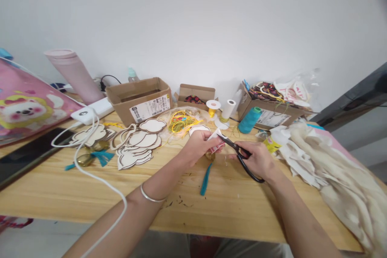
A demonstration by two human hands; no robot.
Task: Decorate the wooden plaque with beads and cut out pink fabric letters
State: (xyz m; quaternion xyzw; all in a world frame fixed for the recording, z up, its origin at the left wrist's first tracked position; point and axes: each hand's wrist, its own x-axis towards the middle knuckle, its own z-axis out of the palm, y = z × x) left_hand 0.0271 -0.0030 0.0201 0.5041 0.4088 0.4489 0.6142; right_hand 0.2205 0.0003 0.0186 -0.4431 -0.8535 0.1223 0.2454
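From my station I see the left hand [199,145] clenched round a small white paper piece [215,135], pinched at the fingertips above the middle of the pale wooden table [211,213]. The right hand [256,161] grips black-handled steel scissors [242,155], fingers through the loops, blades touching the paper's right edge. A teal thread tassel [206,179] lies just below the left hand. Flat cloud-shaped wooden cut-outs [136,143] sit towards the left edge, a teal thread cone [249,120] by the far edge, and a heap of cream fleece [332,169] along the right edge
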